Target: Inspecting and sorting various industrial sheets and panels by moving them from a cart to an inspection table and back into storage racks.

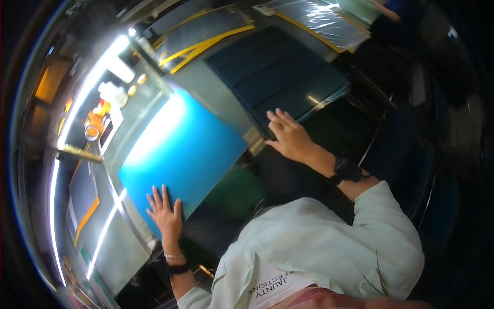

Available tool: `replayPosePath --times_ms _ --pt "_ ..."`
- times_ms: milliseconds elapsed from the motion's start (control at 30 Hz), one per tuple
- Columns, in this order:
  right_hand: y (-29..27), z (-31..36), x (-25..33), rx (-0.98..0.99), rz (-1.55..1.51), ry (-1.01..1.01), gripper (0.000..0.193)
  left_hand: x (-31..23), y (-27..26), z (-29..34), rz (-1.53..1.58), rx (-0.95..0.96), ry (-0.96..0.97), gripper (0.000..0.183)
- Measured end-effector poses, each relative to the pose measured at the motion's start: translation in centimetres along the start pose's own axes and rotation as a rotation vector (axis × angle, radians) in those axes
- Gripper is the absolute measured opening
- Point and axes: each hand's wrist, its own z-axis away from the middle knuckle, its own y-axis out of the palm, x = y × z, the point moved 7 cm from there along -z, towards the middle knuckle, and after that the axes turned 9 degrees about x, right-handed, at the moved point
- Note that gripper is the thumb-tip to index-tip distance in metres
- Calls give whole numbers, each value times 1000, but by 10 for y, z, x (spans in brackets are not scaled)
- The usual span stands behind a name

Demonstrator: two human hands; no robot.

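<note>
A glossy blue sheet (206, 149) lies flat on the workbench, with a bright lamp glare across its far left part. My left hand (165, 213) rests on the near left corner of this sheet, fingers spread and pointing away from me. Off to the right, my right hand (289, 135) is raised beside the near edge of a dark flat panel (278, 67). Its fingers are stretched out and nothing shows in them. Whether that hand touches the panel, I cannot tell.
A lit tube lamp (92, 85) runs along the left. Beneath it stand a white bottle (112, 92) and an orange roll (94, 125). Yellow-edged sheets (206, 38) lie at the back, and a clear-wrapped panel (321, 23) sits far right. Another person's arm (387, 10) shows at top right.
</note>
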Motion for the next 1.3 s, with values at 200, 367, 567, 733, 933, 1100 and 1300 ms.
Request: replayPosePath --times_ms 200,367,567,733,933,1100,1300 --pt "-6 7 -6 38 -96 -12 33 -4 -2 -3 -4 41 30 58" --pt "-6 15 -3 26 64 -156 19 -18 -22 -13 17 179 11 59" --pt "-95 3 -84 -317 -455 239 8 -141 -72 -67 139 -50 428 43" --pt "-125 -13 -83 -533 -376 122 7 -278 -48 -118 180 -7 813 43" --pt "-150 -52 -66 -372 -110 12 11 -316 10 -155 141 -138 601 95" --pt "-265 -59 23 -627 -73 -537 10 -313 7 -154 143 -199 520 93" --pt "-258 -20 41 -572 301 -548 14 -240 0 -195 1158 472 246 47"
